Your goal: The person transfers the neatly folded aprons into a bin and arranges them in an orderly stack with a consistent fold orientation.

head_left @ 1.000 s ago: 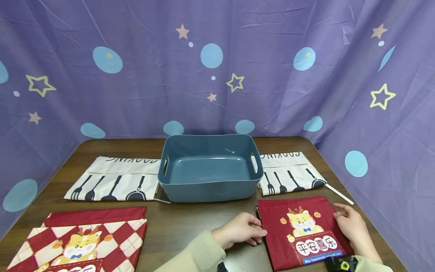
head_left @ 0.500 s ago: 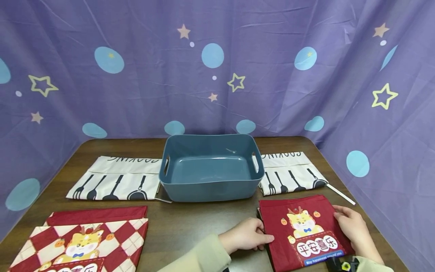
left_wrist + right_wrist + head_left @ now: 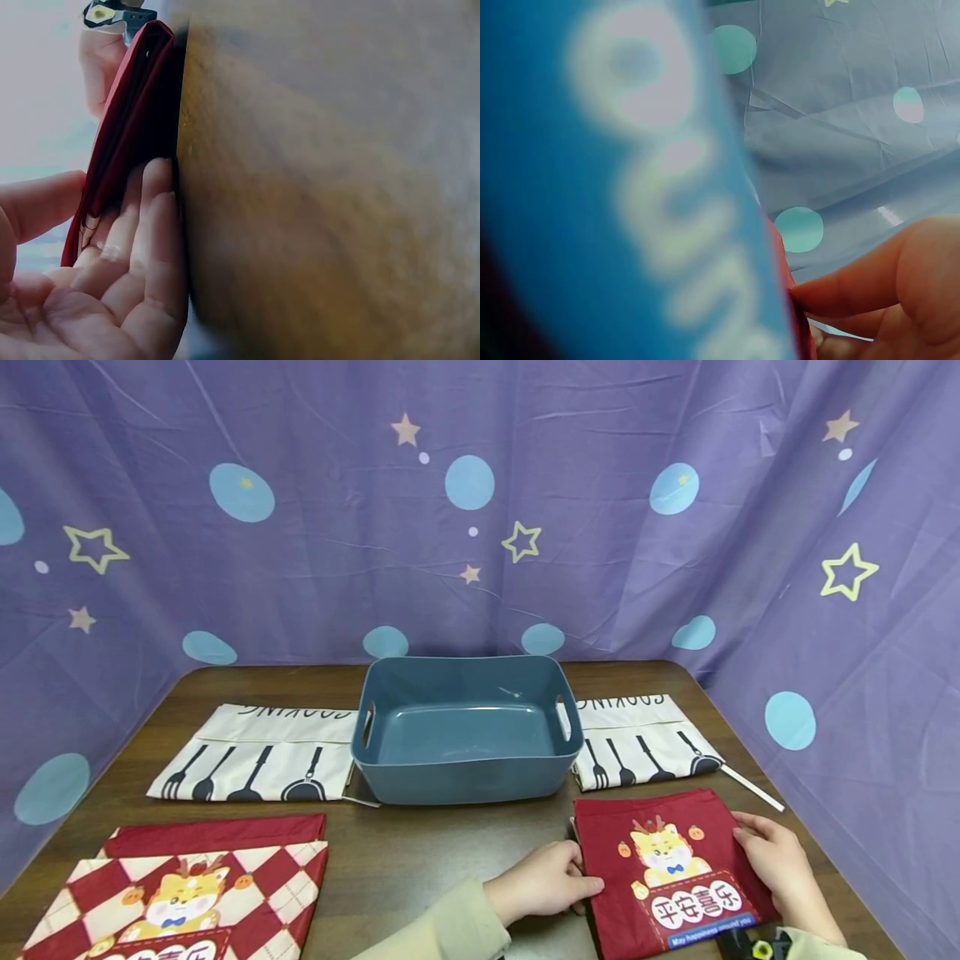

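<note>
The folded dark red cloth printed with a cartoon animal and a blue label strip [image 3: 671, 868] lies flat at the near right corner of the brown wooden desk [image 3: 435, 847]. The left hand [image 3: 543, 883] sits at the cloth's left edge. In the left wrist view its fingers [image 3: 142, 247] lie nearly straight, slipped under the folded edge of the cloth [image 3: 131, 127] against the desk surface [image 3: 322, 195], with the thumb spread apart above; nothing is pinched. The right hand [image 3: 780, 860] rests on the cloth's right edge, fingers extended over the fabric. In the right wrist view the blue label strip fills most of the frame, blurred, and a fingertip [image 3: 855, 289] touches the red edge; whether the thumb closes under the cloth cannot be determined.

A blue-grey rectangular plastic bin with handle cut-outs [image 3: 465, 787] stands at the desk centre. A white cloth printed with black utensils [image 3: 255, 752] lies left of the bin; a second one [image 3: 645, 739] lies right of it. A red-and-white checked cloth [image 3: 180, 893] lies at the near left corner. A purple curtain with stars and dots [image 3: 480, 510] hangs behind.
</note>
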The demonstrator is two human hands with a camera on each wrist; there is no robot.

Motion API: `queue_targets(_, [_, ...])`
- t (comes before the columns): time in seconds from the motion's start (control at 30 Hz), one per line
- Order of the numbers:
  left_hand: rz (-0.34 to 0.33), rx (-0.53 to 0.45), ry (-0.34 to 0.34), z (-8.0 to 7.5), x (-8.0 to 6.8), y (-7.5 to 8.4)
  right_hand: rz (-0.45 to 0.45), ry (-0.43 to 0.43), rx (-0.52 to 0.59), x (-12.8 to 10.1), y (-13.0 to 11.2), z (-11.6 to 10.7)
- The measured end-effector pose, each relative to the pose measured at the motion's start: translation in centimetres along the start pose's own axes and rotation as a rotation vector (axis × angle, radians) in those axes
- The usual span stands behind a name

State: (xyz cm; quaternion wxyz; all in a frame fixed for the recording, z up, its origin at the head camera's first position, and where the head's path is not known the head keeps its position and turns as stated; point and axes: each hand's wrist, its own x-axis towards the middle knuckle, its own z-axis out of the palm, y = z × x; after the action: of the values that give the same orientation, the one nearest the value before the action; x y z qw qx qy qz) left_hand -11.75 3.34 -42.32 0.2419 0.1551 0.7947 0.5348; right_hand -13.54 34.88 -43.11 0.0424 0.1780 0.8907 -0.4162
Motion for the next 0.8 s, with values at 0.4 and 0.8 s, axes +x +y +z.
queue_targets(0.4, [0.014, -0.047, 0.02, -0.2, -0.6, 0.4, -0.016, -0.007, 0.027, -0.4, -0.4, -0.1])
queue_targets(0.8, [0.082, 0.016, 0.059, -0.6, -1.2, 1.1, -0.027, -0.008, 0.056, -0.3, -0.8, -0.2])
